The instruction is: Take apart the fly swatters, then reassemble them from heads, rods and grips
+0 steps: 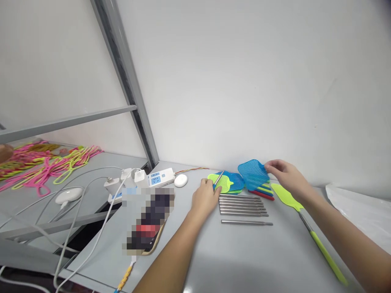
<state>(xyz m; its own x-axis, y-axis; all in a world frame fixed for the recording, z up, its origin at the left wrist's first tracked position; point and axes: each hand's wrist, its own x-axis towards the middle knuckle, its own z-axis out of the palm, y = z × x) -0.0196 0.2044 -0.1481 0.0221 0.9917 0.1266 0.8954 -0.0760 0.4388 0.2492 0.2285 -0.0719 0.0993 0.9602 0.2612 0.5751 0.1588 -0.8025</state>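
My left hand [205,198] is closed around a thin metal rod [219,177] that slants up past the fingers, with a bit of blue at its lower part. My right hand [283,174] pinches the edge of a blue fly swatter head [253,172], lifted above the table. Between the hands lie green swatter heads [222,184] and blue swatter heads [236,181], stacked. Coloured handles [264,193] sit under the lifted head. In front are several metal rods [241,205] in a row and one separate rod [246,222]. A complete green fly swatter [317,243] lies beside my right forearm.
A phone [151,221] with a cable lies left of my left arm. Behind it are a power strip [160,178] with chargers and a white round case [181,180]. Pink and yellow hangers [49,167], another person's hand [5,152], a metal frame [128,89] and white plastic [357,207] flank these.
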